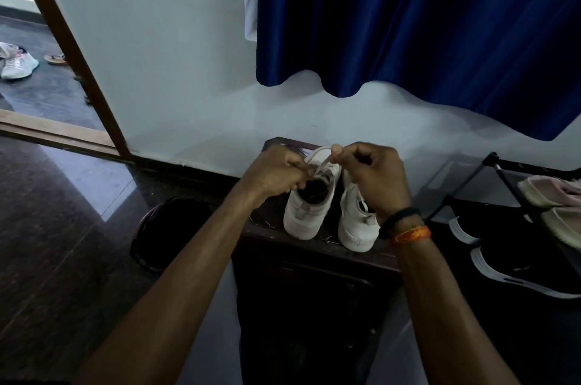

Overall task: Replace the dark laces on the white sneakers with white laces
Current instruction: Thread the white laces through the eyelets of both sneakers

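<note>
The white lace [320, 156] arches in a loop above the two white sneakers [309, 202], strung between both hands over the tongue end of the left shoe. The right hand [372, 177] has its thumb and forefinger pressed together on the top of the loop, the remaining fingers curled in toward the palm. The left hand [276, 175] is bunched tight at the lace's other end, right at the throat of the left sneaker; its fingers are curled on the lace there, knuckles up, touching the shoe's collar. The right hand hangs over the right sneaker [355, 221] and hides most of its upper. On the right wrist sit a black band [399, 221] and an orange thread bracelet [410, 235].

Both sneakers stand side by side, heels toward the person, on the top of a dark wooden stand [273, 227], the pair taking up its middle and reaching close to its near edge. A few thin metal pins or clips [261, 221] lie at the left sneaker's heel, near the stand's left edge.

The stand backs against a pale wall [157, 70]. A deep blue curtain [424, 23] hangs above it. To the right a black shoe rack [503, 174] holds pinkish shoes [553, 196], with black trainers with white soles [518, 274] below. Left of the stand a dark round object [169, 227] sits on the polished dark floor [56, 243]. Farther left, a brown door frame [72, 54] opens onto more footwear [17, 62] outside.
</note>
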A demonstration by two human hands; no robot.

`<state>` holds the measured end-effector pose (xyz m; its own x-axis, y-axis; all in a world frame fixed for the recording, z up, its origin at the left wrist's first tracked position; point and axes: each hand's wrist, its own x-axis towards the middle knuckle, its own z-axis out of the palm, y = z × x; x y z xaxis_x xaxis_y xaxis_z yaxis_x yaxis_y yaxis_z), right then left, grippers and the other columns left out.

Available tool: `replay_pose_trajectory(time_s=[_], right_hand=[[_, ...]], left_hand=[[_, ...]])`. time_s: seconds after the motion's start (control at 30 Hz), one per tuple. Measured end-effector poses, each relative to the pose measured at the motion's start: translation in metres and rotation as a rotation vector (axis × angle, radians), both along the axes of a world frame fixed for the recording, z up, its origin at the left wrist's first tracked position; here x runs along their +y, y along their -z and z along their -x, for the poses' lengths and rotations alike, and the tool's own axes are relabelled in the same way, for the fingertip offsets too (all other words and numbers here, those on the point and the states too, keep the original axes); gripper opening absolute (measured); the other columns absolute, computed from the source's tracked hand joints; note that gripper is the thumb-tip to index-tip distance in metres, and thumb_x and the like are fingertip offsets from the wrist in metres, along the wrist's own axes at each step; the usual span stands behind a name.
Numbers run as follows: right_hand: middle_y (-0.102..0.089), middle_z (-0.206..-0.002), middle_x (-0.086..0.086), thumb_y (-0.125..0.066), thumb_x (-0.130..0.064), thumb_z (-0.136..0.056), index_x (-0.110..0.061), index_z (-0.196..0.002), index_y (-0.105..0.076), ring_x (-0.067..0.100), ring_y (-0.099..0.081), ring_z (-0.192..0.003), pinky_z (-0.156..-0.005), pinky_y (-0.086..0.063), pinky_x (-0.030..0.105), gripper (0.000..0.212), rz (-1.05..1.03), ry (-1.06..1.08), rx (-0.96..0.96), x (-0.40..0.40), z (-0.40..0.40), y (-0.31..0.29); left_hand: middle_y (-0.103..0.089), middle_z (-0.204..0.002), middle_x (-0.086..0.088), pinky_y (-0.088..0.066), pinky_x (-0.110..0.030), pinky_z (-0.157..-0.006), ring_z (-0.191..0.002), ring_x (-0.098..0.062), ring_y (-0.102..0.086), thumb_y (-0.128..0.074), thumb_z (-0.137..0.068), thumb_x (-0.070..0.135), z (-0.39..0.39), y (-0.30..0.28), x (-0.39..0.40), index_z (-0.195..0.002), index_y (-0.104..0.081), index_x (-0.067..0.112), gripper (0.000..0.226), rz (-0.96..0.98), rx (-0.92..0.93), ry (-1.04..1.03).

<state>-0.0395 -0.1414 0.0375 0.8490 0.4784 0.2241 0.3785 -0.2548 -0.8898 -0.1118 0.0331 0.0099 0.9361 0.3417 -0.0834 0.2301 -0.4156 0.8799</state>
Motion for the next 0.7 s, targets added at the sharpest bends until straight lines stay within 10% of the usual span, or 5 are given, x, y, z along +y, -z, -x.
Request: replay_pose_trajectory(time_s=[0.17,0.37,0.43,0.57,0.7], right_hand=[[-0.068,-0.076,0.009,-0.068,-0.030,-0.095,-0.005,-0.077,-0.071,0.016,-0.059,-0.066,-0.064,-0.053,0.028,0.030,-0.306,-0.013,0.303,0.012,0.000,-0.007],[-0.063,-0.076,0.006,-0.060,-0.027,-0.099,-0.009,-0.074,-0.059,0.012,-0.056,-0.061,-0.057,-0.051,0.019,0.030,-0.702,-0.105,0.902,0.023,-0.003,-0.006],[-0.064,-0.079,0.008,-0.058,-0.023,-0.099,-0.009,-0.073,-0.056,0.012,-0.057,-0.062,-0.056,-0.052,0.018,0.030,-0.777,-0.103,0.984,0.025,-0.004,-0.004],[-0.061,-0.070,0.006,-0.059,-0.016,-0.097,-0.007,-0.070,-0.055,0.012,-0.061,-0.062,-0.056,-0.054,0.018,0.029,-0.812,-0.046,0.991,0.027,-0.003,-0.002],[-0.068,-0.064,0.008,-0.067,-0.005,-0.090,0.004,-0.073,-0.064,0.019,-0.068,-0.062,-0.064,-0.058,0.025,0.019,-0.395,0.158,0.521,0.018,-0.004,0.010]], left_hand=[[-0.064,-0.072,0.022,-0.039,-0.003,-0.061,-0.070,0.014,-0.061,-0.076,-0.089,0.021,0.000,0.001,-0.014,-0.091,-0.081,0.019,0.006,-0.166,-0.119,0.071],[-0.069,-0.086,-0.001,-0.058,-0.041,-0.077,-0.084,-0.016,-0.068,-0.071,-0.078,0.010,-0.007,0.009,-0.017,-0.089,-0.069,0.013,0.011,-0.085,-0.276,0.061],[-0.072,-0.087,-0.001,-0.059,-0.034,-0.077,-0.084,-0.016,-0.070,-0.072,-0.081,0.007,-0.005,0.007,-0.020,-0.098,-0.065,0.013,0.019,-0.012,-0.278,0.098],[-0.069,-0.074,-0.001,-0.046,-0.020,-0.057,-0.064,-0.005,-0.062,-0.075,-0.086,0.014,-0.009,0.010,-0.024,-0.089,-0.064,0.010,0.012,-0.149,-0.308,0.042],[-0.056,-0.057,0.009,-0.034,-0.021,-0.051,-0.053,-0.006,-0.050,-0.072,-0.089,0.018,-0.011,0.012,-0.012,-0.062,-0.060,0.025,0.031,-0.350,-0.358,-0.028]])
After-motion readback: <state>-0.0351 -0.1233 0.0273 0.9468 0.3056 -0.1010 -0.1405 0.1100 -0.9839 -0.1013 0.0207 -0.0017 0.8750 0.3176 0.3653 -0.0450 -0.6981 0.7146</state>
